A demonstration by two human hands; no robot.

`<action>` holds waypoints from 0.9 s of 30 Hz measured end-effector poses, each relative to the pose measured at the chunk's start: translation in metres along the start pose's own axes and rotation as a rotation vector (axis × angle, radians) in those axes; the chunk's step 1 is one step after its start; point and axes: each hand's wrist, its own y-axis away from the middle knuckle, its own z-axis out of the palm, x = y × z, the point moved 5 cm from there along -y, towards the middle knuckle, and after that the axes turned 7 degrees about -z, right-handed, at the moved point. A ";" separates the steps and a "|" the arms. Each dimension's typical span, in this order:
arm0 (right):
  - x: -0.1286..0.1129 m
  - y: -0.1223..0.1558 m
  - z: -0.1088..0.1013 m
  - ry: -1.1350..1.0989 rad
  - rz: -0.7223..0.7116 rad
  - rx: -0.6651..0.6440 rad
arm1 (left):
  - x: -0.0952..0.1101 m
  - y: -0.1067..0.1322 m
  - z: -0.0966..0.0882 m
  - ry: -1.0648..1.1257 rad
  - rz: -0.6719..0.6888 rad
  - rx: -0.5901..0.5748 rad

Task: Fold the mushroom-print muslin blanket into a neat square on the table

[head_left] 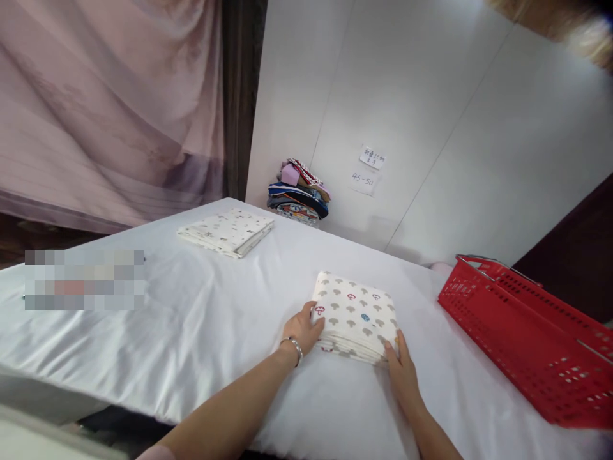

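A folded white cloth printed with small mushrooms [355, 316] lies on the white-covered table [191, 332] in front of me. My left hand [302, 331], with a bracelet at the wrist, grips the cloth's near left corner, thumb on top. My right hand [401, 370] presses its fingers against the cloth's near right corner, fingers together along the folded edge. Both hands touch the same folded cloth.
A second folded patterned cloth [227, 232] lies at the table's far left. A pile of colourful folded fabrics [299, 191] is stacked against the white wall. A red plastic basket [527, 332] stands at the right edge. A pink curtain [105, 108] hangs to the left.
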 end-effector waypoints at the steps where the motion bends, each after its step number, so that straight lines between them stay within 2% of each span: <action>1: -0.001 0.001 0.000 0.013 -0.009 0.008 | 0.000 0.000 0.000 -0.002 0.002 -0.005; 9: 0.005 0.000 0.000 0.042 -0.024 0.067 | -0.002 0.004 0.002 0.025 0.003 -0.067; 19: 0.016 -0.002 0.002 0.096 -0.022 0.059 | -0.010 0.008 0.003 0.227 0.071 -0.165; 27: 0.016 -0.003 0.003 0.119 -0.030 0.058 | -0.015 0.008 0.004 0.348 0.072 -0.193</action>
